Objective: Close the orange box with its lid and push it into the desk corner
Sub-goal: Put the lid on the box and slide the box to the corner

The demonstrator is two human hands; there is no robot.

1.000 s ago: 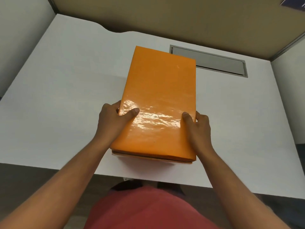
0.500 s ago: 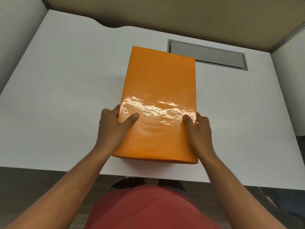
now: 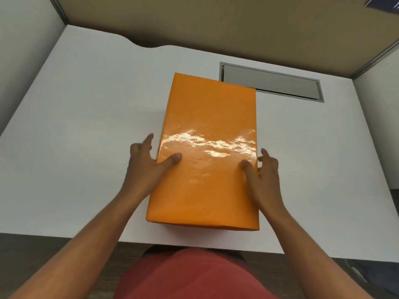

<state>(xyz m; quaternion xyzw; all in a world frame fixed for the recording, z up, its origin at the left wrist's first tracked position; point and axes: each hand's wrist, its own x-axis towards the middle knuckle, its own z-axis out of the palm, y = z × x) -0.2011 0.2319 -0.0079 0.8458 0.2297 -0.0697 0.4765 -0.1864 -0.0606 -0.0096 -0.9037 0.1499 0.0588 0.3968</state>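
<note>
The orange box (image 3: 209,130) stands on the white desk (image 3: 86,126) near its front edge, long side pointing away from me. Its glossy orange lid sits fully down, and no base shows beneath it. My left hand (image 3: 146,167) is at the box's left side, thumb lying on the lid, fingers spread and lifted off the side. My right hand (image 3: 263,178) mirrors it at the right side, thumb on the lid and fingers apart, just off the edge.
A grey recessed cable tray (image 3: 272,83) lies in the desk behind the box's far right corner. A tan back partition (image 3: 216,22) and pale side panels (image 3: 21,50) enclose the desk, forming far corners at left and right.
The lid has gone fully down over the base, whose edge showed a second ago. Both hands have loosened from gripping the sides to spread fingers.
</note>
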